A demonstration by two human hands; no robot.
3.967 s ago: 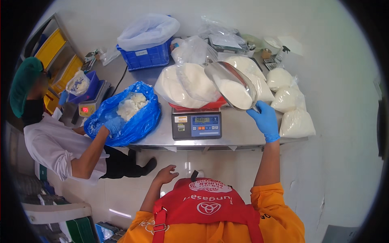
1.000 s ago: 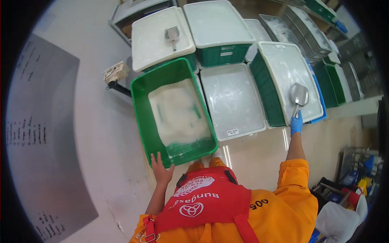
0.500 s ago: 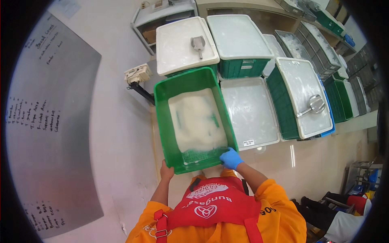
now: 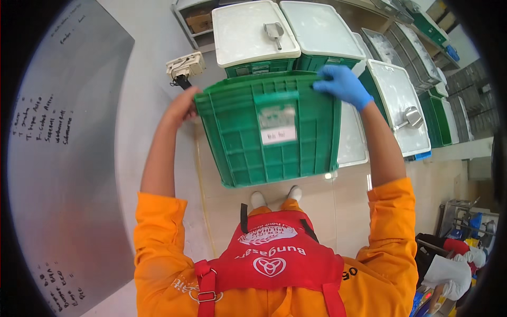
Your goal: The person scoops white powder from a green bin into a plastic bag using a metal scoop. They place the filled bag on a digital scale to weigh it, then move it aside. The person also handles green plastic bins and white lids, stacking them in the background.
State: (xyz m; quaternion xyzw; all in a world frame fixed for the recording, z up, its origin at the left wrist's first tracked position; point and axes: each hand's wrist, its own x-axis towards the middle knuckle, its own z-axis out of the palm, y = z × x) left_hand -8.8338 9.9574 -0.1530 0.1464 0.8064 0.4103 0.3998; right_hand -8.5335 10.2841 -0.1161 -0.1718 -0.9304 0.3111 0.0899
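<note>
A large green plastic bin (image 4: 227, 134) is tilted steeply away from me, its ribbed outer wall with a pale label (image 4: 279, 124) facing me. My bare left hand (image 4: 184, 107) is closed on the rim at its upper left corner. At the upper right corner, my blue-gloved right hand (image 4: 346, 87) has its fingers hooked over the same rim. The tilt hides the inside of the bin and the white powdery contents seen earlier. Just beyond its raised edge stand white-lidded green bins.
A metal scoop (image 4: 274, 33) lies on the far left white lid (image 4: 240, 37), another scoop (image 4: 411, 118) on a lid at right. A cream box-shaped device (image 4: 185, 65) on a post stands left of the bin. A grey board (image 4: 68, 153) hangs along the left wall. Another person (image 4: 448, 274) is at lower right.
Both hands have lifted the near side of the bin, tipping it away from me. Its open top and white contents have gone out of sight, and its outer wall now shows.
</note>
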